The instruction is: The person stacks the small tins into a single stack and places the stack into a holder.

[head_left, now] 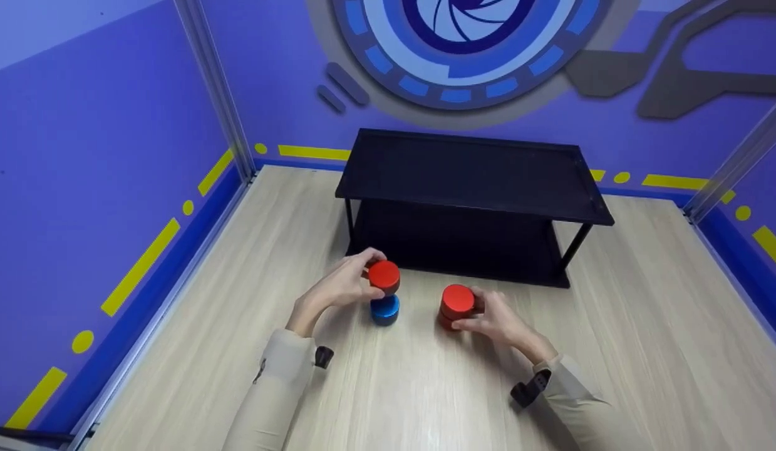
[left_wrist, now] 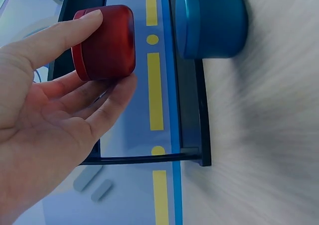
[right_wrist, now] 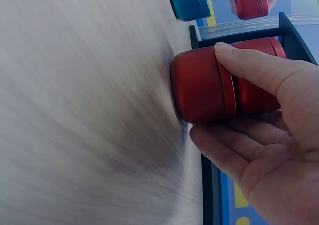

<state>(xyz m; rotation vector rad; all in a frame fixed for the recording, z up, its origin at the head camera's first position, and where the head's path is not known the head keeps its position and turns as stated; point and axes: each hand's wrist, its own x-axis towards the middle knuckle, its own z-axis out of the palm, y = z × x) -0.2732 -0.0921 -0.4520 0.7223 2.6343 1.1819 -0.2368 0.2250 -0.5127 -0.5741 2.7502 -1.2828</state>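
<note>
My left hand [head_left: 347, 282] pinches a small round red tin [head_left: 384, 275] with a lid between thumb and fingers. In the left wrist view, this red tin [left_wrist: 107, 43] hangs in the air, with a gap between it and the blue tin [left_wrist: 217, 23]. That blue tin [head_left: 384, 311] stands on the table just below it. To the right, my right hand [head_left: 501, 321] grips a stack of two red tins. The upper red tin [head_left: 458, 299] sits on the lower red tin [right_wrist: 202, 85], and the thumb lies by the seam between them.
A black two-level rack [head_left: 475, 175] stands behind the tins, its front edge close to both hands. The light wooden table [head_left: 388, 401] extends around the tins. Blue-purple panels [head_left: 112, 156] enclose the left, back and right sides.
</note>
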